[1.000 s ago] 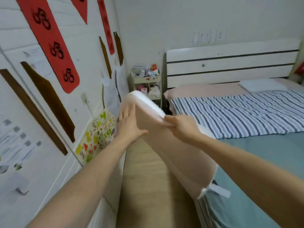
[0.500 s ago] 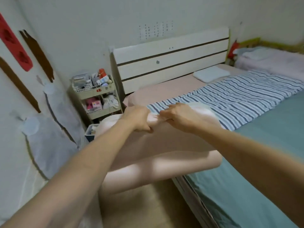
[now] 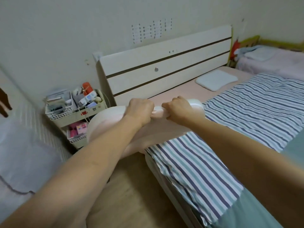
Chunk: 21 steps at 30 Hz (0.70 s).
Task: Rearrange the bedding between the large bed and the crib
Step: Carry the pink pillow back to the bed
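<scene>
A long pale pink pillow (image 3: 105,119) hangs over the near left corner of the large bed (image 3: 189,89), its right end lying on the striped blanket (image 3: 256,112). My left hand (image 3: 139,111) and my right hand (image 3: 179,111) both grip the pillow's top edge, fists close together. A small white flat pillow (image 3: 217,80) lies by the headboard (image 3: 164,63). The crib (image 3: 276,61), with pale bedding in it, stands past the bed at the far right.
A white trolley (image 3: 74,112) full of small items stands between the headboard and the left wall. A teal sheet (image 3: 292,148) covers the bed's near part. Wooden floor (image 3: 131,186) runs along the bed's left side. Grey fabric (image 3: 24,162) lies at the left.
I have swung the pillow from upright beside the left wall to across the bed's corner. Both hands moved forward and now grip its top edge side by side. The view turned right.
</scene>
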Each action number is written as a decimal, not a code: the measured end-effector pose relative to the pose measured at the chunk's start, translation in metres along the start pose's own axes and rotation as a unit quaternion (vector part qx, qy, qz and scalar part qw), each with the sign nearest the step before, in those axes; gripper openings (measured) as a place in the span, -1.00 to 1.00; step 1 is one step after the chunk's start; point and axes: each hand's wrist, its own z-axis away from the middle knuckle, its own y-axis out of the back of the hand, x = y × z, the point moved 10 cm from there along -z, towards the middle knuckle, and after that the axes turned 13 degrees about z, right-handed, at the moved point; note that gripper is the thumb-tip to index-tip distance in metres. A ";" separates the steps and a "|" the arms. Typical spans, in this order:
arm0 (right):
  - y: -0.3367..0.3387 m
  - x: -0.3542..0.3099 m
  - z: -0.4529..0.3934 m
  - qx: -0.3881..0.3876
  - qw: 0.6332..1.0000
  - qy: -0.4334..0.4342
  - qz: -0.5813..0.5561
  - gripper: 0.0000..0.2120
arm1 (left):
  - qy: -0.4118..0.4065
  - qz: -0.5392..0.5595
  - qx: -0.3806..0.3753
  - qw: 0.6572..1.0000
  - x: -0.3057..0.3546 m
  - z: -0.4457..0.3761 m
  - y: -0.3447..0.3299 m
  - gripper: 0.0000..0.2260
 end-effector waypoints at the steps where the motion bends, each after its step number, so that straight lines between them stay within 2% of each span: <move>1: -0.003 0.001 -0.024 0.002 1.000 -0.008 0.007 -0.92 | 0.002 -0.006 -0.003 1.000 -0.015 -0.017 -0.004 -0.83; 5: -0.025 0.015 -0.115 0.028 0.997 -0.060 0.039 -0.84 | 0.002 0.002 0.002 1.000 -0.074 -0.098 -0.029 -0.82; 8: -0.063 0.032 -0.186 0.006 0.996 -0.075 0.053 -0.83 | -0.016 0.016 -0.004 1.000 -0.108 -0.171 -0.058 -0.81; 10: -0.077 0.040 -0.200 -0.010 0.996 -0.074 0.048 -0.87 | -0.028 0.026 -0.007 0.999 -0.111 -0.189 -0.070 -0.81; 12: -0.095 0.057 -0.241 -0.010 0.993 -0.095 0.065 -0.92 | -0.057 0.048 0.005 0.997 -0.127 -0.241 -0.085 -0.83; 15: -0.124 0.089 -0.289 0.007 0.986 -0.139 0.095 -0.75 | -0.105 0.081 0.003 0.991 -0.138 -0.313 -0.106 -0.84; 21: -0.183 0.165 -0.315 0.033 0.961 -0.264 0.068 -0.70 | -0.165 0.153 0.001 0.974 -0.116 -0.422 -0.133 -0.81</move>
